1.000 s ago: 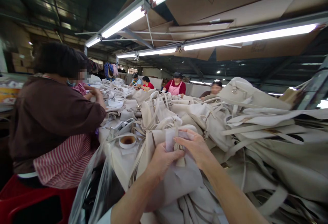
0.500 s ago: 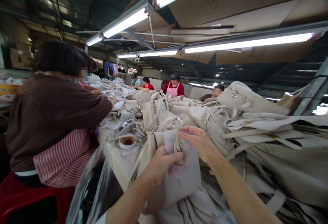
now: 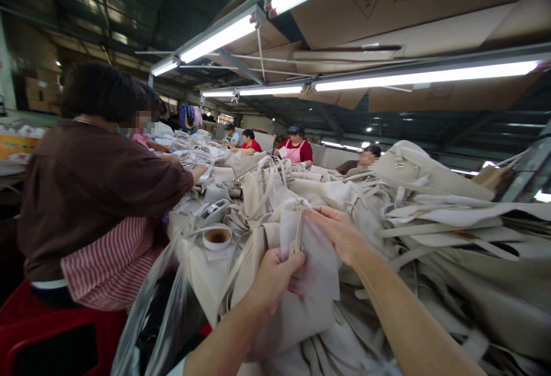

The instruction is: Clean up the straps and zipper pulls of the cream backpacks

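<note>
A beige bag point(image 3: 297, 330) lies in front of me, with a thin whitish sheet point(image 3: 321, 275) over its face. Against that sheet runs a narrow beige strap point(image 3: 299, 224) with a buckle point(image 3: 295, 248) near its lower end. My left hand point(image 3: 275, 278) is closed on the buckle end, thumb on top and other fingers partly behind the sheet. My right hand point(image 3: 336, 232) is closed at the strap's upper part, fingertips against its right edge. The far side of its grip is hidden.
Piled beige bags point(image 3: 465, 284) and loose straps surround my hands. A round dish of brown liquid point(image 3: 216, 238) stands to the left, above clear plastic point(image 3: 148, 307). One co-worker in a brown top point(image 3: 103, 181) sits at left; several people work farther back. Lit tubes point(image 3: 426, 74) hang overhead.
The strap has turned slightly, so its buckle shows less plainly. My hands keep their places on it, the left shifted slightly. The whole view has swung a little left.
</note>
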Motion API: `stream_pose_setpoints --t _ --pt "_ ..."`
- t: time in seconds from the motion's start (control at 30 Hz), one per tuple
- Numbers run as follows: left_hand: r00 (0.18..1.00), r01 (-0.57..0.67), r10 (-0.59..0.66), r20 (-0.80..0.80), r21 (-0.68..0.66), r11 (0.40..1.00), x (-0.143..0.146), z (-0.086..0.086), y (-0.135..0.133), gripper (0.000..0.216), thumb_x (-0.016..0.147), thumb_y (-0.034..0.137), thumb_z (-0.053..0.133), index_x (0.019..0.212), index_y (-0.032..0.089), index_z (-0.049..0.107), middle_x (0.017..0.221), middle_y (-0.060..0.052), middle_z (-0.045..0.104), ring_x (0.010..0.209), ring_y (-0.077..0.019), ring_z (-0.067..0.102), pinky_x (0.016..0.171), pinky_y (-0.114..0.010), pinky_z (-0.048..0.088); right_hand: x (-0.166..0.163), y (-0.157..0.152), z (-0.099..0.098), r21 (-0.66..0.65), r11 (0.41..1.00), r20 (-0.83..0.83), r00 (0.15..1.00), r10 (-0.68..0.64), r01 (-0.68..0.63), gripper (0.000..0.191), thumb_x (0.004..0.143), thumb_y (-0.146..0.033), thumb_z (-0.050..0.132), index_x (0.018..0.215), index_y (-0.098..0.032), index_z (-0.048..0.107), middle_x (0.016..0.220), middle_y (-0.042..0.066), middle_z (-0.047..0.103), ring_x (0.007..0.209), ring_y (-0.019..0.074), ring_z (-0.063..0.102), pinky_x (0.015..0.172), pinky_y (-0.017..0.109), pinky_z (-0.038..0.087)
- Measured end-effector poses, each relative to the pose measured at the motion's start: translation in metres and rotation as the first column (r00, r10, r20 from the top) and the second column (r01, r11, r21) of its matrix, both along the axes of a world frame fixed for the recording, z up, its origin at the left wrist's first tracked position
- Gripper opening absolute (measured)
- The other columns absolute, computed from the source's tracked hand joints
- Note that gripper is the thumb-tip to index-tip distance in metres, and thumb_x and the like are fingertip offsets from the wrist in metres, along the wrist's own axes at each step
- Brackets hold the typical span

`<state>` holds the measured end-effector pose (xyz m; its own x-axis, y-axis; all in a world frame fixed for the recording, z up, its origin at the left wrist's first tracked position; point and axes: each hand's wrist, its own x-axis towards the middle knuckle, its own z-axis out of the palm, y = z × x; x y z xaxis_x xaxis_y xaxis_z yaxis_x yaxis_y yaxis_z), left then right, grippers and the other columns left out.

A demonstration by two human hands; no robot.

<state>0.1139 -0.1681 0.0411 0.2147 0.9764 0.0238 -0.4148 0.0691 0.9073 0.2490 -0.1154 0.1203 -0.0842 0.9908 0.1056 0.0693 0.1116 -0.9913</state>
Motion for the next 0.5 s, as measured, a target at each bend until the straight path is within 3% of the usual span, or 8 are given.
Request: stream_pose_setpoints --t 0.13,0.27,0.5 --pt "1.000 0.012 -0.012 0.009 -0.017 1.000 -0.0014 -0.0009 -0.0034 0.053 0.056 0.059 0.074 0.077 0.011 0.069 0.067 -0.008 0.069 0.054 -0.0173 0.062 0.043 -0.025 0.049 -0.0003 -0.0029 0.0025 0.006 0.998 0.099 0.993 0.058 -0.059 0.054 0.054 -0.047 0.088 0.095 -0.019 0.067 0.077 0.002 0.072 0.058 0.0144 0.060 0.050 0.024 0.044" --pt "1.000 0.003 -0.003 -0.010 -0.008 1.000 -0.0037 -0.0013 -0.0054 0.048 0.058 0.056 0.074 0.072 0.011 0.067 0.067 -0.008 0.069 0.055 -0.0166 0.062 0.043 -0.024 0.048 -0.0019 -0.0050 0.0059 0.017 0.994 0.129 0.986 0.101 -0.104 0.047 0.053 -0.041 0.087 0.089 -0.017 0.067 0.073 0.001 0.072 0.057 0.0125 0.058 0.052 0.023 0.042" --pt "0.974 -0.139 0.174 -0.146 0.220 0.966 -0.0031 -0.0091 -0.0049 0.030 0.073 0.044 0.071 0.076 0.015 0.062 0.064 0.000 0.059 0.054 -0.0133 0.055 0.049 -0.022 0.047 -0.0002 -0.0053 0.0059 0.054 0.995 0.163 0.984 0.072 -0.082 0.044 0.051 -0.035 0.088 0.086 -0.016 0.068 0.073 0.002 0.072 0.061 0.0134 0.059 0.054 0.023 0.040"
